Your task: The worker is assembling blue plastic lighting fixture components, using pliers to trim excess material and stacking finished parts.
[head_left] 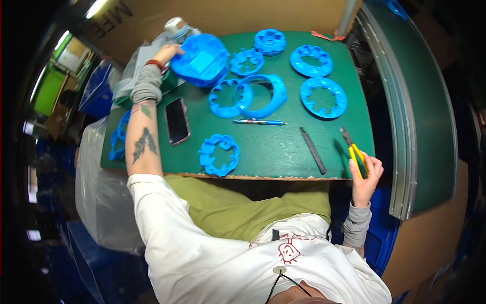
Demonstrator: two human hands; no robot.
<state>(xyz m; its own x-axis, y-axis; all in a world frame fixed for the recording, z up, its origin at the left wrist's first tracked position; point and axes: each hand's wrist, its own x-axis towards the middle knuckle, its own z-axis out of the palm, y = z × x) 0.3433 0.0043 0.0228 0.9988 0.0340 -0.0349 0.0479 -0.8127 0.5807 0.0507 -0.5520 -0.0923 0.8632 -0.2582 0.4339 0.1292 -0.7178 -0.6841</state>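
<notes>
My left hand (pixel 168 52) reaches to the far left of the table and grips the rim of a deep blue plastic shell (pixel 202 57), its fingertips partly hidden. At the front right corner my right hand (pixel 368 177) is closed round the yellow handles of a pair of side cutters (pixel 354 152), jaws pointing away from me. Between my hands lie a scalloped blue ring (pixel 216 100), overlapped by a smooth blue hoop (pixel 281 96), and a toothed blue ring (pixel 205 156) near the front edge.
On the green table (pixel 268 152) are a phone (pixel 177 121), a pen (pixel 259 122) and a dark slim tool (pixel 313 151). More blue parts, including a round flanged ring (pixel 306 101), lie farther back. A green conveyor belt (pixel 425 111) runs along the right; a plastic bag (pixel 101 192) hangs left.
</notes>
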